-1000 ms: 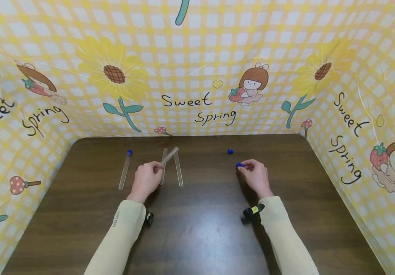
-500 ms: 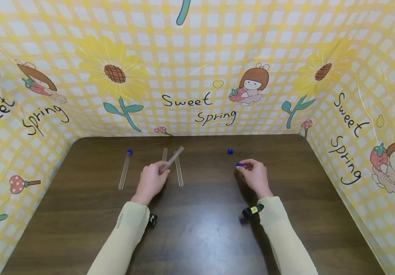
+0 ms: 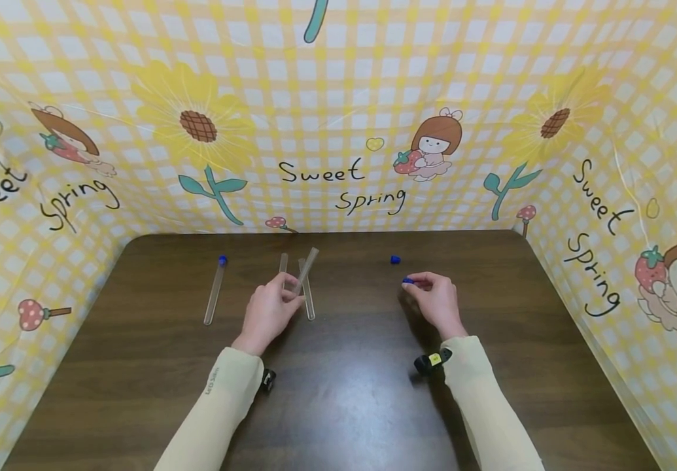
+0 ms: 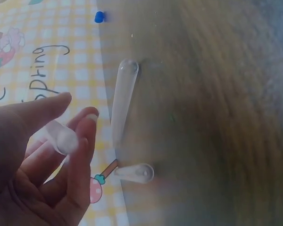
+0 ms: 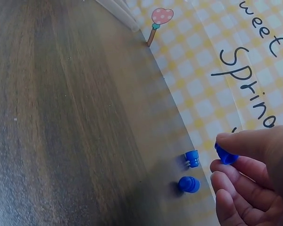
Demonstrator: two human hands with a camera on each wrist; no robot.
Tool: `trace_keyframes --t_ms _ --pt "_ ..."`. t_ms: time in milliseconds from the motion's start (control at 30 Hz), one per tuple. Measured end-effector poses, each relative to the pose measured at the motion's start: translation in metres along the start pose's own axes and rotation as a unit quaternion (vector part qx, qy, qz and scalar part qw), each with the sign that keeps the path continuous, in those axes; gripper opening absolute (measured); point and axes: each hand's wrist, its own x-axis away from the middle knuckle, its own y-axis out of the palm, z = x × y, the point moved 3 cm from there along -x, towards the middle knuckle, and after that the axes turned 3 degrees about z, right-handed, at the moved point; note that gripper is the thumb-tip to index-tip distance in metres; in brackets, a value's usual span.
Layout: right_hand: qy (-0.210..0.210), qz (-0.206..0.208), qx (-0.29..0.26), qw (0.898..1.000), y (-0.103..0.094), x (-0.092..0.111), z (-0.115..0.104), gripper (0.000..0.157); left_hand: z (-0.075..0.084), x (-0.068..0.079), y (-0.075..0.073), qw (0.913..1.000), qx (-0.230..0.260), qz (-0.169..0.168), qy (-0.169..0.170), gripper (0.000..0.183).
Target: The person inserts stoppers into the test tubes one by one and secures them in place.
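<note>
My left hand (image 3: pixel 270 312) holds a clear test tube (image 3: pixel 307 267) slanting up and away to the right. Its rounded end (image 4: pixel 66 141) shows among the fingers in the left wrist view. Two more uncapped test tubes lie on the table around that hand, one (image 3: pixel 307 294) under the raised tube and one (image 3: pixel 283 263) partly hidden by the fingers. A blue cap (image 5: pixel 226 154) is pinched between thumb and forefinger of my right hand (image 3: pixel 435 302). Below it, two other blue caps rest on the table, one ribbed cap (image 5: pixel 192 158) and another cap (image 5: pixel 189 184) beside it.
A test tube with a blue cap (image 3: pixel 214 293) lies at the left of the dark wooden table (image 3: pixel 338 392). Yellow checked cloth (image 3: pixel 314 118) rises along the table's back and both sides.
My left hand has shifted right and the tube in it has turned steeper, its far end moving rightward. The right hand has stayed nearly still with its cap.
</note>
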Motion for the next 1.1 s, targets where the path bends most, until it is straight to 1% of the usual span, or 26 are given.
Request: trace_keyframes --t_ms 200,533,633,833,1100 --pt "-0.017 -0.003 -0.010 1.000 0.001 0.000 -0.003 0.026 0.001 0.000 0.007 0.9997 0.014 -0.005 0.018 0.032" --pt "-0.021 -0.010 -0.022 0.999 0.005 -0.001 -0.009 0.026 0.011 0.004 0.016 0.9979 0.048 -0.019 0.040 0.027" --pt "-0.027 -0.014 -0.023 0.999 0.007 -0.001 -0.011 0.026 0.014 0.005 0.018 0.9976 0.044 -0.025 0.047 0.026" --pt "-0.031 -0.022 -0.029 0.999 0.009 -0.002 -0.016 0.028 0.017 0.007 0.021 0.9979 0.015 -0.031 0.054 0.022" --pt "-0.046 -0.041 -0.058 0.996 0.013 -0.002 -0.025 0.031 0.022 0.011 0.025 0.9973 0.020 -0.037 0.060 0.020"
